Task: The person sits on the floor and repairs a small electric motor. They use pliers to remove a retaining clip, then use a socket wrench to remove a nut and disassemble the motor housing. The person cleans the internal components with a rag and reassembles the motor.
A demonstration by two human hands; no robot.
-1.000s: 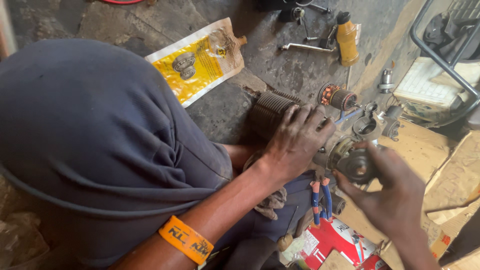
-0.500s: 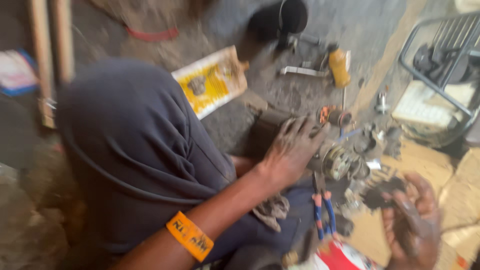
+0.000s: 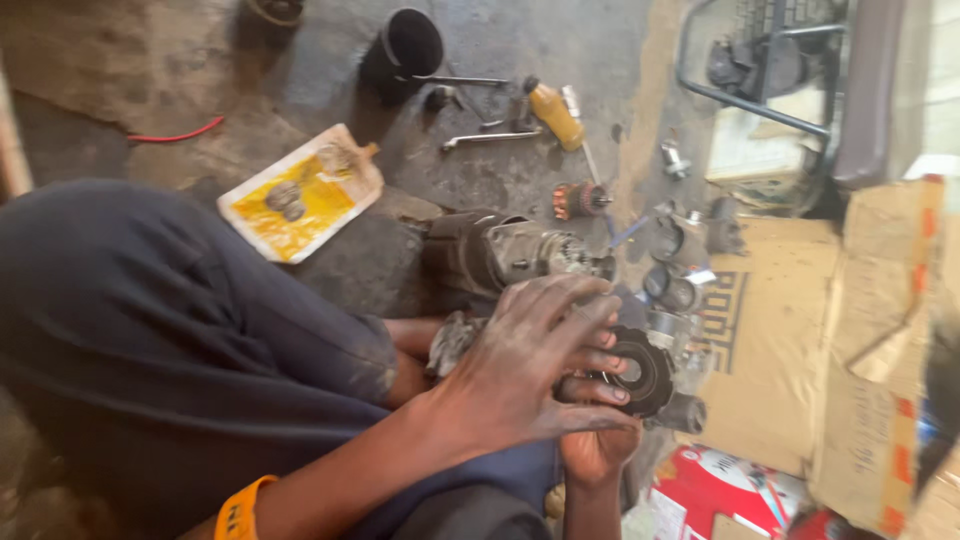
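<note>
The left hand [image 3: 520, 370] lies spread over a round black toothed part [image 3: 640, 375], fingers across its face, while the right hand [image 3: 595, 445] grips the part from below. Just behind stands a grimy starter motor body [image 3: 500, 255] on the concrete floor [image 3: 480, 180] — a yellow bottle [image 3: 556, 114], a wrench [image 3: 490, 139] and a yellow pouch [image 3: 300, 195] lie farther off.

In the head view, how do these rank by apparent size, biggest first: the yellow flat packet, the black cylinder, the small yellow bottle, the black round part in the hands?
1. Yellow flat packet.
2. Black cylinder.
3. Black round part, though it is nearer the camera, so unsure against the cylinder.
4. Small yellow bottle.
</note>
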